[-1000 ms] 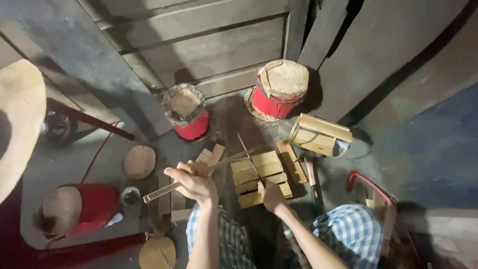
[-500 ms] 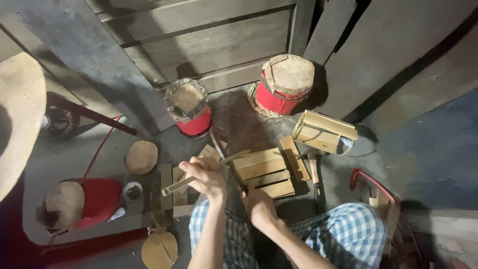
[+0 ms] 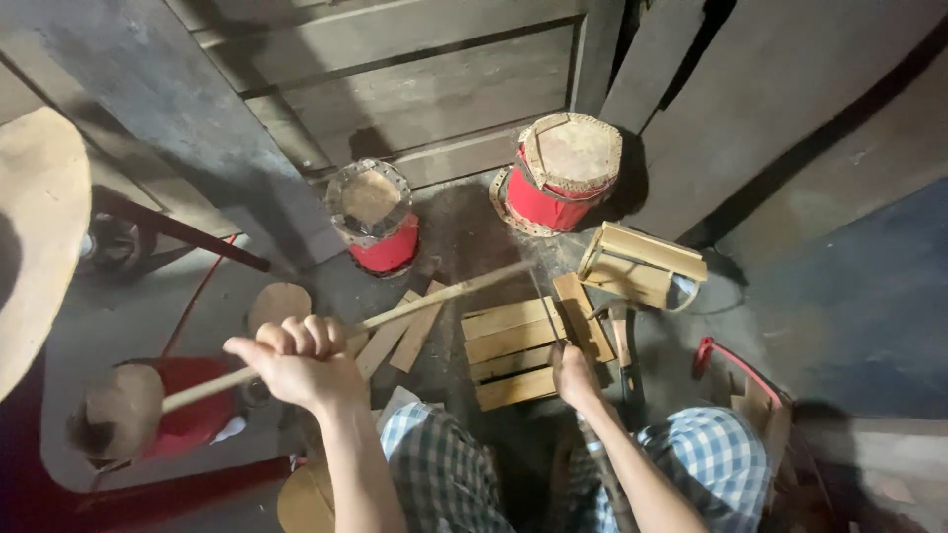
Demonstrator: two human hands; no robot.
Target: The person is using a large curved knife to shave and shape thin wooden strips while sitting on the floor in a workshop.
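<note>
My left hand point(image 3: 296, 360) is closed around a long thin bamboo stick point(image 3: 434, 296) that runs from lower left up to the right, over the floor. My right hand point(image 3: 575, 373) grips a thin dark blade whose tip rises over a small slatted wooden board point(image 3: 509, 350). Loose flat wood strips point(image 3: 400, 336) lie beside the board. A hammer point(image 3: 624, 341) lies just right of my right hand. My knees in checked cloth show at the bottom.
Two red drums with hide tops stand by the wooden wall, one at left point(image 3: 373, 212) and one at right point(image 3: 565, 170). A small wooden frame point(image 3: 642, 265) lies right of the board. Another red drum point(image 3: 148, 410) and round hide pieces sit at left.
My left hand has pulled the stick back to the left and lower. My right hand shifted right, toward the hammer side of the slatted board.
</note>
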